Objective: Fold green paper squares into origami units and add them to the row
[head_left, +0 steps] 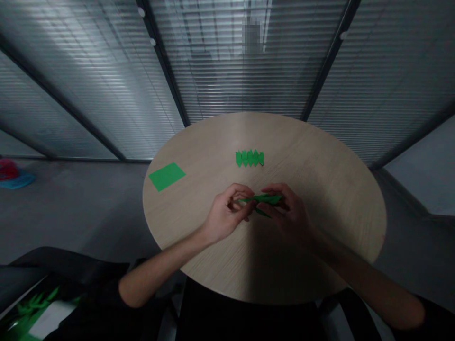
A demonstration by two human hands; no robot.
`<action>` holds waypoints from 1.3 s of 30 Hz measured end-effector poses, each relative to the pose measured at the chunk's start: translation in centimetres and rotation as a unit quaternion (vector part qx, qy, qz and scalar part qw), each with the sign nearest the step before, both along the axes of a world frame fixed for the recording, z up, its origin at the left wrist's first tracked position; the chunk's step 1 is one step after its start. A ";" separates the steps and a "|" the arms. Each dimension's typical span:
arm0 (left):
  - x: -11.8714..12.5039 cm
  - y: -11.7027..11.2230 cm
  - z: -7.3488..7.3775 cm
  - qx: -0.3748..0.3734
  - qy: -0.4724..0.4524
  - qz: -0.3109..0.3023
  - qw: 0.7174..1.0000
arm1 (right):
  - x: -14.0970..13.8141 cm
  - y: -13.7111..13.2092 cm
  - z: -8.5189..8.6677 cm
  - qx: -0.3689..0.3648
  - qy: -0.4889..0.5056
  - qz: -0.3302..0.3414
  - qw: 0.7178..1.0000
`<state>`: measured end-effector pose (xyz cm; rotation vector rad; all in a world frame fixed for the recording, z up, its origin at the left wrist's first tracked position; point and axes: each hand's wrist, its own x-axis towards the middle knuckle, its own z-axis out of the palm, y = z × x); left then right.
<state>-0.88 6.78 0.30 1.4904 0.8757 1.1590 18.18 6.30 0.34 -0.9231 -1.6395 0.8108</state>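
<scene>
My left hand (pixel 227 213) and my right hand (pixel 286 210) are held together above the middle of a round pale wood table (pixel 313 189). Between their fingertips they pinch a long, narrow piece of folded green paper (pixel 265 200), with its ends sticking out on both sides. Farther away on the table lies a row of small pointed green paper folds (pixel 249 158), joined side by side. A flat green paper rectangle (pixel 167 176) rests near the table's left edge. Neither hand touches these two.
Bare wood surrounds the paper pieces, and the table's rim curves around them to a grey floor. Slatted glass walls stand behind it. A red and blue object (pixel 12 175) lies on the floor at left. A dark item with a green leaf print (pixel 35 308) sits at lower left.
</scene>
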 end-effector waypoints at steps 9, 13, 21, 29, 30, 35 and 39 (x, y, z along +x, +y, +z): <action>0.0 -0.2 0.3 -0.005 0.015 -0.011 1.000 | 0.2 0.0 -0.2 0.012 -0.018 0.033 0.999; -0.1 -0.1 0.1 0.005 0.004 -0.012 1.000 | 0.4 -0.1 -0.1 0.041 -0.044 0.043 0.997; -0.4 0.0 -0.2 0.044 0.057 -0.006 0.997 | 0.5 -0.1 -0.1 0.083 -0.101 0.021 0.991; -0.3 0.2 -0.3 0.025 0.027 -0.008 0.999 | 0.6 -0.2 -0.2 0.077 -0.089 0.000 0.993; -0.3 0.2 -0.2 0.023 0.024 -0.006 0.999 | 0.7 -0.2 -0.2 0.074 -0.084 -0.008 0.994; -0.2 0.1 0.2 0.026 -0.002 -0.002 1.000 | 0.7 0.1 -0.2 0.064 -0.058 -0.019 0.996; -0.1 0.0 0.2 0.028 0.015 -0.003 0.999 | 0.5 0.1 -0.1 0.059 -0.059 0.001 0.997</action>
